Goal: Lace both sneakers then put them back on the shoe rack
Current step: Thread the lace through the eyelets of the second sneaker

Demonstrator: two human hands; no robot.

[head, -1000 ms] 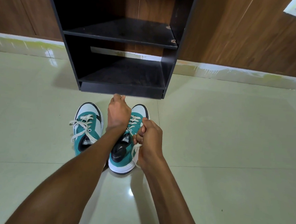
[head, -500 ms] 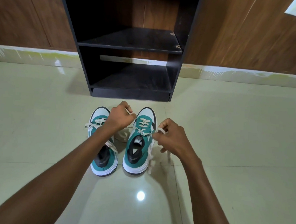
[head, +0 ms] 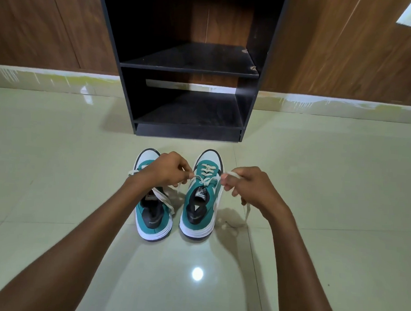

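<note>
Nearest, two bare forearms reach forward over the glossy tiled floor [head: 54,170]. Left hand [head: 167,170] pinches one end of the white lace [head: 206,177]; right hand [head: 250,187] is closed on the other end, with a loose tail hanging from it to the tiles. Lace runs taut between both fists, across the top eyelets of the right sneaker [head: 201,203]. That shoe sits directly between and just below the two grips, toe pointing away. Left sneaker [head: 152,214] stands just beside it, partly under the left wrist, its laces lying loose. Farther off, the black shoe rack [head: 190,65] stands against a wood-panelled wall [head: 338,55], shelves bare.
</note>
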